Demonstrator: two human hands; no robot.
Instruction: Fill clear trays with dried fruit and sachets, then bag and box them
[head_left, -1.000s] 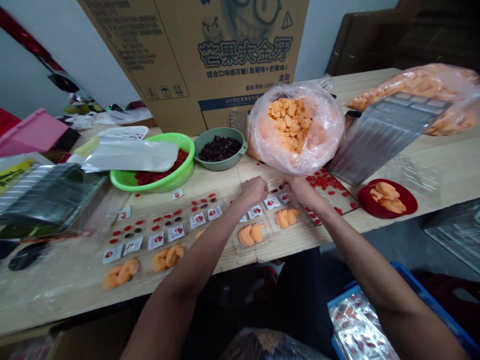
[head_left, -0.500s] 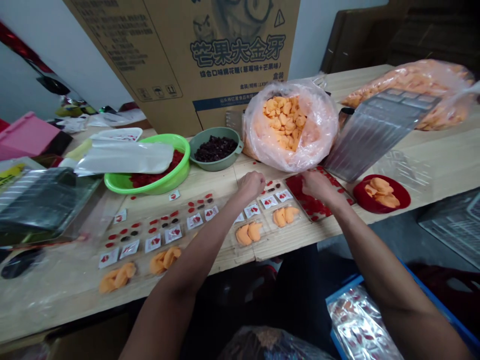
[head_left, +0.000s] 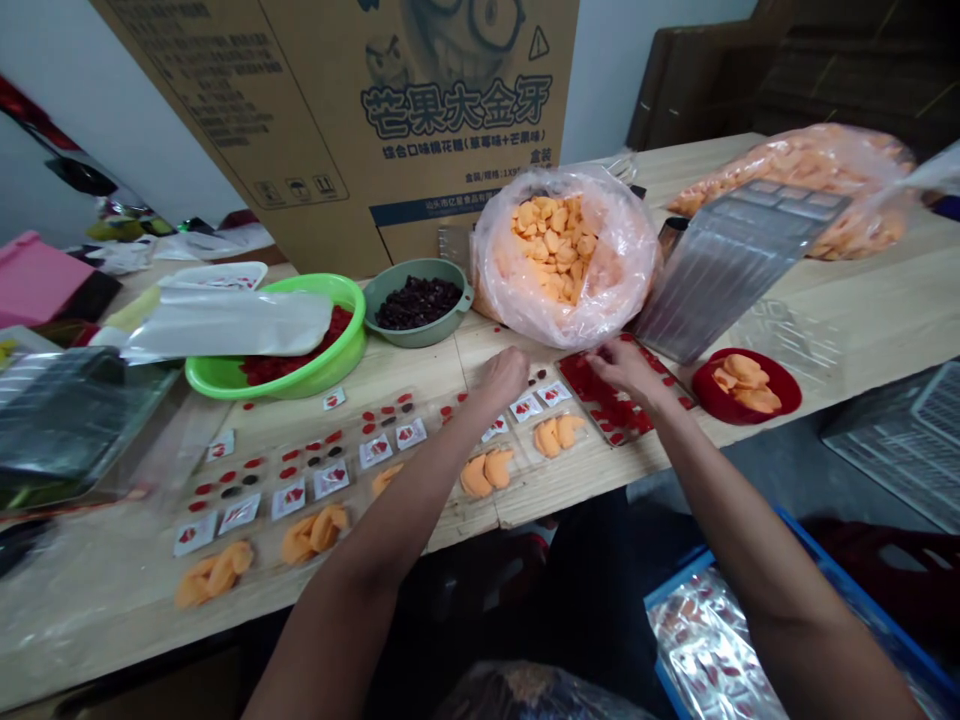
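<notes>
My left hand [head_left: 504,378] is closed, knuckles up, over the upper part of the clear plastic trays [head_left: 517,455]; whatever its fingers hold is hidden. Each tray in the row bears orange candy pieces [head_left: 486,472], small printed sachets [head_left: 526,407], and small red and dark pieces [head_left: 387,411]. My right hand [head_left: 622,364] reaches down at the far side of a flat red tray [head_left: 600,400] with red pieces scattered in it. Its fingers are bent together at the tips, and I cannot make out what is between them.
Behind the trays stand a green basin [head_left: 351,345] of red pieces, a grey-green bowl [head_left: 420,336] of dark pieces and an open bag [head_left: 637,250] of orange candy. Stacked clear trays [head_left: 720,270] lean beside a red bowl [head_left: 787,398]. A large carton [head_left: 315,100] rises behind.
The view has shifted slightly. My left hand has moved a little right relative to the trays, covering some small red pieces. My right hand stays at the red tray.
</notes>
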